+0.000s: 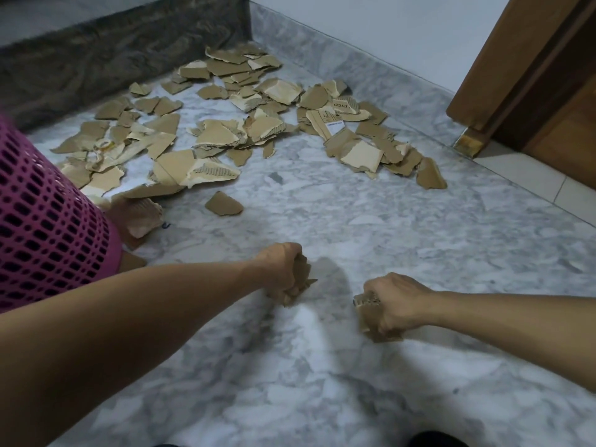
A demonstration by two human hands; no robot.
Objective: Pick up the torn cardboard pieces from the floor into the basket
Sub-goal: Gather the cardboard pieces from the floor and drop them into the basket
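Several torn brown cardboard pieces [225, 137] lie scattered over the grey marble floor, from the far corner down to the basket. One small piece [224, 204] sits alone nearer to me. A pink perforated plastic basket [45, 221] stands at the left edge, with a few pieces against its side. My left hand [280, 269] grips a bunch of cardboard scraps [301, 282] low over the floor. My right hand [393, 304] grips another wad of cardboard [367, 314] just to its right.
A dark raised step [113, 53] runs behind the pile. A white wall [387, 27] and marble skirting close the far right. A wooden door frame [516, 75] stands at the upper right. Bare marble floor [354, 227] lies between my hands and the pile.
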